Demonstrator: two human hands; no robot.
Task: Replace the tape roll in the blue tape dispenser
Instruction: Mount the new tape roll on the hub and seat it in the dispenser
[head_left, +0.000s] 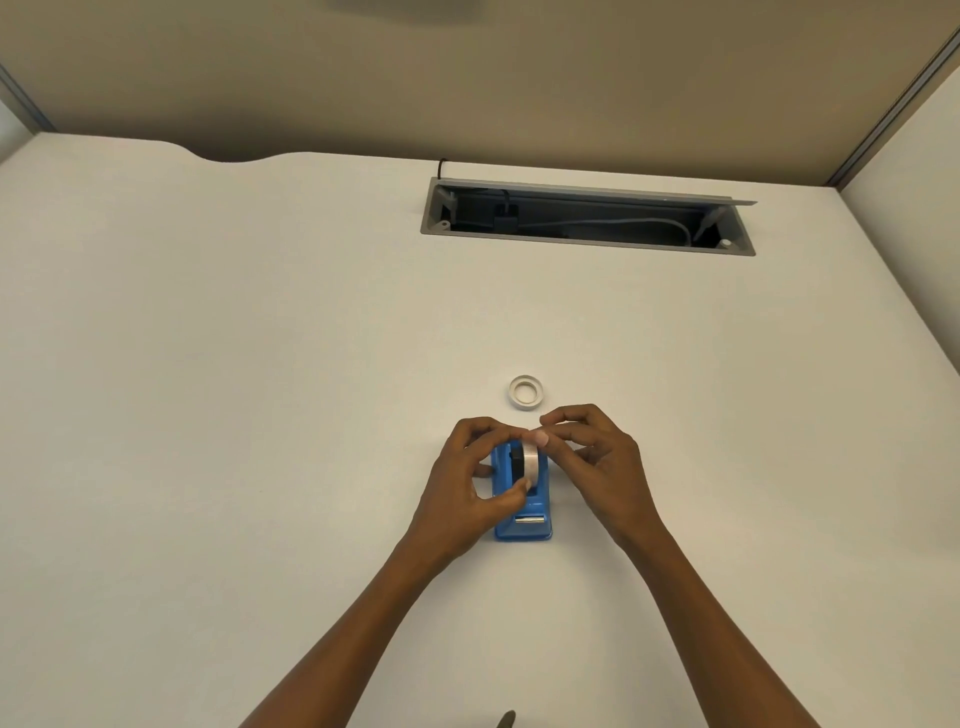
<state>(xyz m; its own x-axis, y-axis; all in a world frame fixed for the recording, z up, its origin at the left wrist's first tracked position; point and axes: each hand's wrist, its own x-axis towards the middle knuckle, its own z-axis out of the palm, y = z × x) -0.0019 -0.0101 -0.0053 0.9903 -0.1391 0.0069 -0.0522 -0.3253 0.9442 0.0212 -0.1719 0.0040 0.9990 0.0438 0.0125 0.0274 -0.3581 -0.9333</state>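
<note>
The blue tape dispenser (530, 519) stands on the white desk, its metal cutter end toward me. A clear tape roll (529, 461) on a black hub sits upright in its cradle. My left hand (475, 486) wraps the dispenser's left side, thumb and fingers pinching the roll. My right hand (592, 457) comes from the right, its fingertips touching the top of the roll. A second small white ring of tape (526, 392) lies flat on the desk just beyond the hands.
An open grey cable tray (587, 244) with wires is set into the white desk (260, 364) at the back. Beige partition walls close off the back and right. A dark tip (506, 719) shows at the bottom edge.
</note>
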